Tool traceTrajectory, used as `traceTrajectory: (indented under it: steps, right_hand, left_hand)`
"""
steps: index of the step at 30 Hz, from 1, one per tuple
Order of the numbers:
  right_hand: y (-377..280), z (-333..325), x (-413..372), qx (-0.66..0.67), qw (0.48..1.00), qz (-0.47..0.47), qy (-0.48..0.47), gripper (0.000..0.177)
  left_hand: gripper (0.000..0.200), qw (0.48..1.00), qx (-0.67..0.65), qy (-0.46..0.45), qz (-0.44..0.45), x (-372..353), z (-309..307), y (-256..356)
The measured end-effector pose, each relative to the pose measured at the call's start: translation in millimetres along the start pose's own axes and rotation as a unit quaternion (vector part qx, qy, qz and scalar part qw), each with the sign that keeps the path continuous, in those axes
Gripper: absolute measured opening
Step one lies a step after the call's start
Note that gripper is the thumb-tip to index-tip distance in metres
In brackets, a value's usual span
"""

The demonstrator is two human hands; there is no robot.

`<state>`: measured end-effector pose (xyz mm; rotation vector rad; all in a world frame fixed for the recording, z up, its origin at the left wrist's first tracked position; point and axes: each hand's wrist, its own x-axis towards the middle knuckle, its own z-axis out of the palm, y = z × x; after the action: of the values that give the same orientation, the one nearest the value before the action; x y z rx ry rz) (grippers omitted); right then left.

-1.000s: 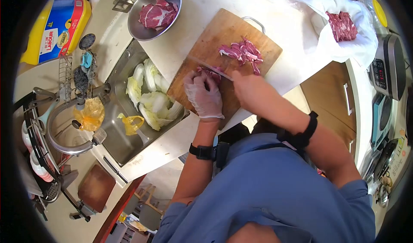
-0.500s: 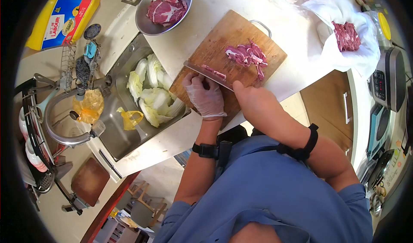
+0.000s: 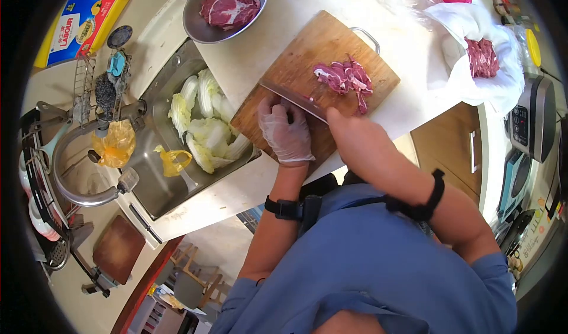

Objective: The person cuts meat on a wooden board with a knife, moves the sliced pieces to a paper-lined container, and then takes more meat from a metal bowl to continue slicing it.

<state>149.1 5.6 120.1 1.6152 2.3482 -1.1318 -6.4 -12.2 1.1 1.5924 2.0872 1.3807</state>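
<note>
My right hand grips the handle of a knife, whose blade lies across the wooden cutting board. My left hand, in a clear glove, has its fingers curled down on the board beside the blade; what they press on is mostly hidden by the hand and knife. A pile of cut red meat lies on the board beyond the knife. Behind the board, a metal bowl holds a large piece of raw meat. More meat rests in a white bag at the right.
The sink at left holds cabbage and a yellow bag under a curved faucet. A yellow-and-blue package stands at the upper left. A rice cooker is at the far right.
The meat strip beside the blade is now mostly out of sight. My right hand and the knife have shifted slightly right on the board. The whole view has shifted a little.
</note>
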Motion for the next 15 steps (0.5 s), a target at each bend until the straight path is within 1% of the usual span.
traceTrajectory:
  steps: [1,2,5,6,7,8,11,12,14,15]
  right_hand:
    - [3,0,13,0.007,0.999,-0.037,0.011,0.012]
    - [4,1,21,0.013,0.997,-0.074,0.022,0.012]
    - [22,-4,15,0.001,0.998,-0.063,0.013,0.013]
    - [28,-7,12,-0.005,0.998,-0.064,0.009,0.013]
    - [31,-9,7,0.003,0.999,-0.039,0.031,0.013]
    - [31,-9,3,0.014,0.998,-0.014,0.054,0.014]
    - [17,-15,2,0.006,0.999,-0.035,0.027,0.015]
    - [13,-14,3,0.006,0.999,-0.037,0.028,0.015]
    - [9,-7,6,0.031,0.999,-0.043,-0.002,0.013]
    - [9,-2,11,0.025,0.998,-0.054,0.009,0.013]
  left_hand:
    - [0.017,0.994,0.09,-0.004,0.055,2,-3,3]
    - [0.017,0.994,0.091,-0.002,0.056,3,-4,3]
    - [0.012,0.994,0.099,-0.002,0.042,4,-2,4]
    - [0.009,0.997,0.066,0.009,0.029,4,-1,5]
    - [0.007,0.999,0.035,0.017,0.015,3,-2,5]
    - [0.007,0.999,0.038,0.018,0.011,2,-3,7]
    - [0.008,1.0,0.014,0.026,-0.007,4,-7,8]
    - [0.007,0.999,0.035,0.029,-0.009,4,-7,8]
    - [0.008,0.998,0.055,0.031,-0.011,2,-7,8]
    - [0.009,0.998,0.057,0.018,-0.006,1,-8,8]
